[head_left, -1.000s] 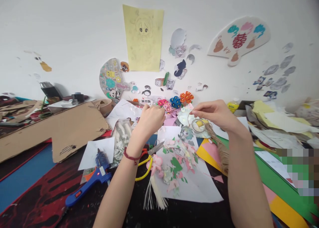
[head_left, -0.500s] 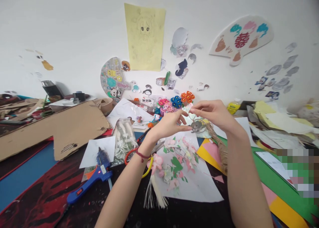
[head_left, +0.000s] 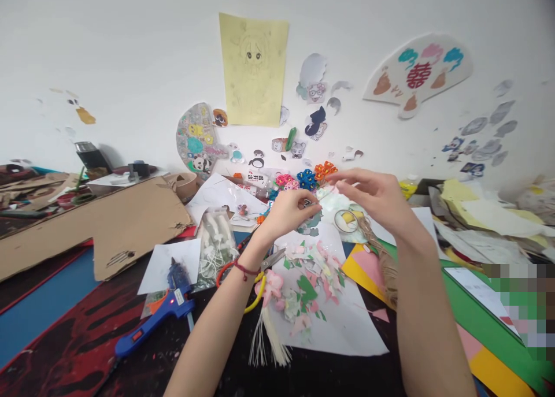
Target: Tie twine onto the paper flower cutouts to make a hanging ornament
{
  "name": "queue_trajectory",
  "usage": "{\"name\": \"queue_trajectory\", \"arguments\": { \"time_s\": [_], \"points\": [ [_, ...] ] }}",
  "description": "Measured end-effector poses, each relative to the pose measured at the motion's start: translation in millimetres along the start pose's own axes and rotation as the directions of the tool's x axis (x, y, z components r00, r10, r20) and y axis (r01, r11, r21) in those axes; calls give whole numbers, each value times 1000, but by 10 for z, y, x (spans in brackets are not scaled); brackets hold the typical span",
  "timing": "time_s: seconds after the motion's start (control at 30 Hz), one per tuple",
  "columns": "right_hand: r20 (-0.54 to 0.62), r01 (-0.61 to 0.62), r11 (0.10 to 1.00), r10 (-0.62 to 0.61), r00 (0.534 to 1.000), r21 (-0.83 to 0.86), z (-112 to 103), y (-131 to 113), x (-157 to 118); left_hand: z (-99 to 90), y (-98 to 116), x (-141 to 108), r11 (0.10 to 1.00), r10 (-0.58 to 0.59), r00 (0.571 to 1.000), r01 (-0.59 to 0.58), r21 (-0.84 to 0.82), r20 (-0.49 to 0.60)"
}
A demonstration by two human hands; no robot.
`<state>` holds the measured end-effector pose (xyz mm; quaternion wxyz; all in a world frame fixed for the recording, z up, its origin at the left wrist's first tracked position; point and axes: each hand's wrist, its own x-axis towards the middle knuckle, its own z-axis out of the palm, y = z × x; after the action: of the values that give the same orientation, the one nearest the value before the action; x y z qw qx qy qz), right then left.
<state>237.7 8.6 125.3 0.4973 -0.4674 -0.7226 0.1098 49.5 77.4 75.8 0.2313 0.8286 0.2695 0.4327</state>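
My left hand point(head_left: 288, 212) is closed in a pinch at the top of a small grey-green cutout point(head_left: 309, 226), which hangs just under the fingers with its upper part hidden. A thin pale cord point(head_left: 324, 195), hard to make out, runs from that pinch toward my right hand point(head_left: 368, 195). The right thumb and fingers come together around its far end. Below both hands lies a white sheet point(head_left: 338, 327) scattered with pink and green paper scraps point(head_left: 307, 287). Scissors point(head_left: 259, 290) with red and yellow handles lie partly behind my left wrist, beside a pink tassel ornament point(head_left: 271, 287).
A blue glue gun point(head_left: 162, 310) rests at the left near a bag of white cords point(head_left: 214, 241). Behind stand crocheted flowers point(head_left: 307, 179). A clear ring point(head_left: 347, 221) and twine point(head_left: 377, 252) lie by my right wrist; a phone point(head_left: 481, 296) is farther right. Cardboard point(head_left: 139, 223) covers the left.
The grey-green cutout has moved left with my left hand, away from the right hand, uncovering the clear ring. My left fingers have closed from a spread pose. My right hand has shifted slightly.
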Motion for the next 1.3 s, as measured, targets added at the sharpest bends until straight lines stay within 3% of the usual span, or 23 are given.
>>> {"name": "queue_trajectory", "arguments": {
  "time_s": [0.07, 0.1, 0.2, 0.33, 0.47, 0.7, 0.87, 1.0, 1.1, 1.17, 1.3],
  "points": [
    [-37, -32, 998, 34, 999, 46, 0, 41, 27, -61, -5, 6, 1000, -2, 998, 0, -29, -55],
    [-1, -60, 997, 60, 998, 55, 10, 71, 42, -89, -6, 7, 999, -3, 996, -1, -44, -87],
    [296, -118, 993, 108, 949, 14, 123, 174, 83, -144, -5, 6, 996, -9, 984, -6, -85, -179],
    [320, -78, 994, 52, 946, 70, 397, 280, 118, -163, -4, 9, 991, -11, 969, -22, -131, -247],
    [245, -70, 993, 44, 968, 97, 508, 335, 134, -210, -33, 22, 983, -34, 956, -21, -182, -291],
    [154, -138, 979, 115, 981, 152, 324, 367, 129, -394, -73, 17, 966, -98, 918, -5, -258, -385],
    [113, -188, 963, 168, 979, 191, 238, 423, 116, -613, 43, -38, 961, -130, 801, -44, -274, -584],
    [68, -215, 949, 204, 977, 231, 192, 482, 121, -829, 140, -115, 967, -137, 645, -79, -244, -752],
    [10, -226, 940, 231, 973, 256, 176, 504, 137, -949, 142, -154, 978, -139, 580, -47, -204, -803],
    [-28, -230, 933, 248, 968, 278, 181, 499, 148, -981, 109, -159, 985, -133, 570, -14, -171, -811],
    [-108, -220, 917, 269, 957, 332, 222, 446, 162, -895, 44, -117, 995, -102, 635, 57, -86, -766]
  ]
}}
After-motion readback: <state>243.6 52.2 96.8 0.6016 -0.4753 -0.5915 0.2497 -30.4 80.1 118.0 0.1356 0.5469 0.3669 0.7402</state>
